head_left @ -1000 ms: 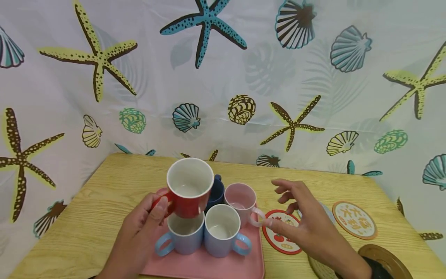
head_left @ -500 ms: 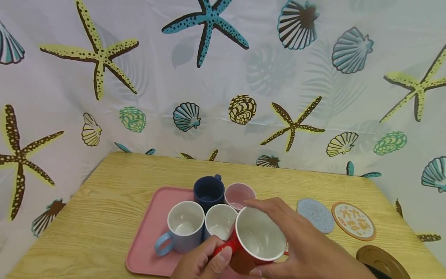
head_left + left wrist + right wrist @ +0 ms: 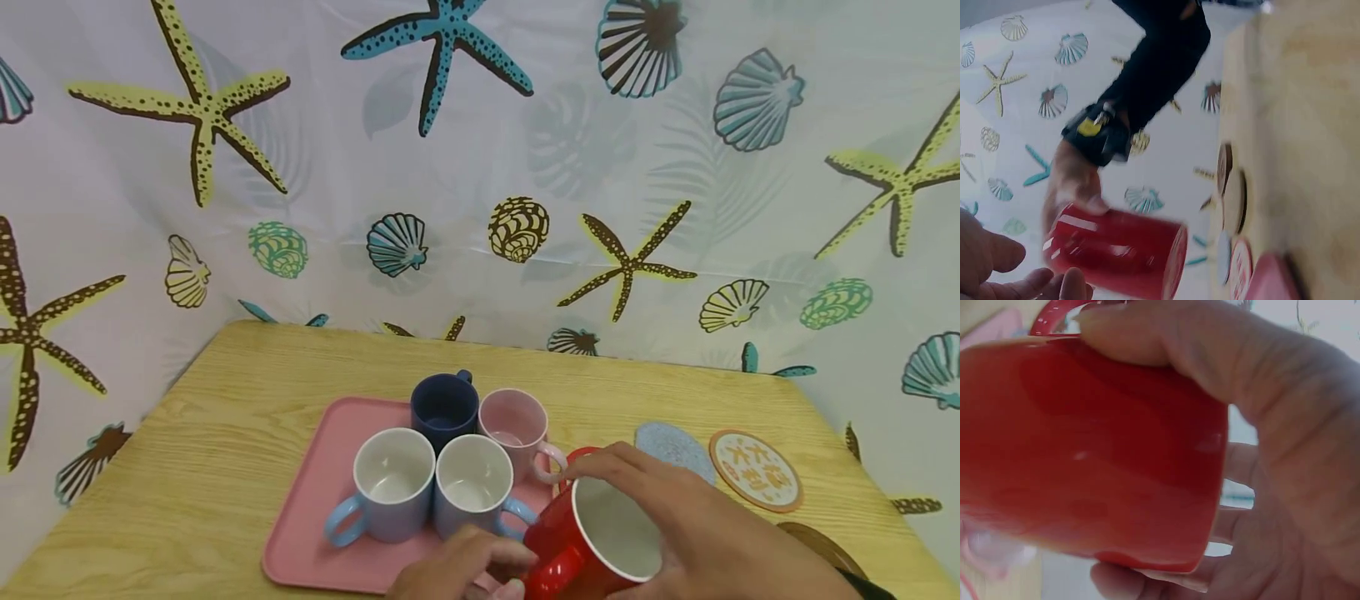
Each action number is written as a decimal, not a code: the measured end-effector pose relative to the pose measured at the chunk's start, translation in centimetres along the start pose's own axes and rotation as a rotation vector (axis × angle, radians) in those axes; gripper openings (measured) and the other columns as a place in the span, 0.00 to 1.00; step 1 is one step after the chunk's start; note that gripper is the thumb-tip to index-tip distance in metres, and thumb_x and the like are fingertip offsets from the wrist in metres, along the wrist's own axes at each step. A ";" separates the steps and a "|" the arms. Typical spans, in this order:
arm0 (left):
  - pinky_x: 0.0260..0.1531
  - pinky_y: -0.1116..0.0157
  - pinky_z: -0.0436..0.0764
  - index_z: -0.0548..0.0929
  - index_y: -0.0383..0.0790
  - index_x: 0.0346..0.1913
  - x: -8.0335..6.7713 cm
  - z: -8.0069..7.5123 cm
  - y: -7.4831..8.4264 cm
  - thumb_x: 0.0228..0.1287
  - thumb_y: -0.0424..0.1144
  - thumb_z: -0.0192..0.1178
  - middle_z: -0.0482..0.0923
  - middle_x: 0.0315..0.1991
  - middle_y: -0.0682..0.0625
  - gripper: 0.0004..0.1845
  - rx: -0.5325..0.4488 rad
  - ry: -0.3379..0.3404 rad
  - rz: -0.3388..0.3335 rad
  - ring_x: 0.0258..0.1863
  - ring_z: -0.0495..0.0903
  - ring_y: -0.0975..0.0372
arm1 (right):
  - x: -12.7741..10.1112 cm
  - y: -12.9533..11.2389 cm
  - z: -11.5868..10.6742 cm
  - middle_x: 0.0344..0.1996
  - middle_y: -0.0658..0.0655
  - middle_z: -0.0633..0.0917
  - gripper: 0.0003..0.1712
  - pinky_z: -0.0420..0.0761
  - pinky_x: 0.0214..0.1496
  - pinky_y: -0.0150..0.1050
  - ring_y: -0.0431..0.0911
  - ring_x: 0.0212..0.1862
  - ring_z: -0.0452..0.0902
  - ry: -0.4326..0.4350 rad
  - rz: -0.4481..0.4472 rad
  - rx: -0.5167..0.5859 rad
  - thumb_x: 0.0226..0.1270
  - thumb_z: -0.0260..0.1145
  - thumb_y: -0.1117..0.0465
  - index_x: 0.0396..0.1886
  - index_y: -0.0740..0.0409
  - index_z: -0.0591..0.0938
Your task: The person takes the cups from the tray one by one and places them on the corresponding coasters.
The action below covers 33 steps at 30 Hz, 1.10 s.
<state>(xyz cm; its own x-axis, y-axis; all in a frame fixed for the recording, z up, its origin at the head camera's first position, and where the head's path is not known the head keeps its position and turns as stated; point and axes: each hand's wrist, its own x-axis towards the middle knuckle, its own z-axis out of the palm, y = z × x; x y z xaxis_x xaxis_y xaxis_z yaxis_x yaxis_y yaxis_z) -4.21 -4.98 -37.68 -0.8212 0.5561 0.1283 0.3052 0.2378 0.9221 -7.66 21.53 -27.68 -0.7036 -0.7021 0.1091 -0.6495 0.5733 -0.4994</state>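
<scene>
My right hand (image 3: pixel 697 533) grips a red mug (image 3: pixel 551 537) with a white inside, its thumb and fingers spread round the body near the rim. The mug is tilted and held above the table, its handle toward my left hand. That left hand (image 3: pixel 457 571) is beside the handle with loosely bent fingers; in the left wrist view its fingers (image 3: pixel 1007 253) hold nothing. On a pink tray (image 3: pixel 300 533) stand two light blue mugs, one on the left (image 3: pixel 393 504) and one on the right (image 3: pixel 471 500), a navy mug (image 3: pixel 444 412) and a pink mug (image 3: pixel 513 425).
Right of the tray lie a red-rimmed coaster (image 3: pixel 579 455), mostly covered by the hand and mug, a grey-blue coaster (image 3: pixel 675 448), an orange-rimmed coaster (image 3: pixel 756 471) and a brown round piece (image 3: pixel 821 543). A patterned cloth (image 3: pixel 480 183) hangs behind the wooden table (image 3: pixel 187 467).
The red mug has come down and right from above the tray, passing from my left hand to my right hand. My left hand has let go of its handle.
</scene>
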 end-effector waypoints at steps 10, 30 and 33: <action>0.38 0.68 0.79 0.80 0.48 0.56 -3.1 -5.9 1.5 0.74 0.36 0.58 0.80 0.49 0.58 0.11 0.158 0.467 0.078 0.45 0.79 0.68 | -1.1 6.3 -1.6 0.55 0.50 0.78 0.48 0.81 0.33 0.34 0.49 0.45 0.78 0.002 0.159 -0.134 0.42 0.85 0.47 0.65 0.44 0.73; 0.44 0.70 0.78 0.79 0.49 0.55 -3.7 -8.3 2.0 0.74 0.40 0.59 0.78 0.50 0.54 0.11 0.107 0.551 -0.106 0.47 0.77 0.63 | 2.3 10.5 -0.2 0.58 0.54 0.76 0.51 0.84 0.41 0.44 0.57 0.56 0.70 -0.125 0.157 -0.031 0.29 0.82 0.74 0.59 0.43 0.75; 0.46 0.69 0.79 0.78 0.49 0.57 -3.5 -8.8 2.3 0.75 0.43 0.59 0.77 0.52 0.54 0.12 0.125 0.543 -0.144 0.49 0.76 0.63 | 2.5 10.5 0.2 0.58 0.54 0.76 0.52 0.83 0.41 0.44 0.56 0.55 0.70 -0.127 0.146 -0.071 0.29 0.81 0.77 0.59 0.43 0.75</action>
<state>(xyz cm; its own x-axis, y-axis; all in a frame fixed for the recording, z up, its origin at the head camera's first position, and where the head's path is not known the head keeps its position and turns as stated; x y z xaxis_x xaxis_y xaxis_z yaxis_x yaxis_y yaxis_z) -4.90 -13.40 -32.78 -0.9785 0.0299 0.2039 0.1992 0.3913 0.8984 -16.21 25.74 -32.84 -0.7530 -0.6541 -0.0713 -0.5648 0.6982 -0.4398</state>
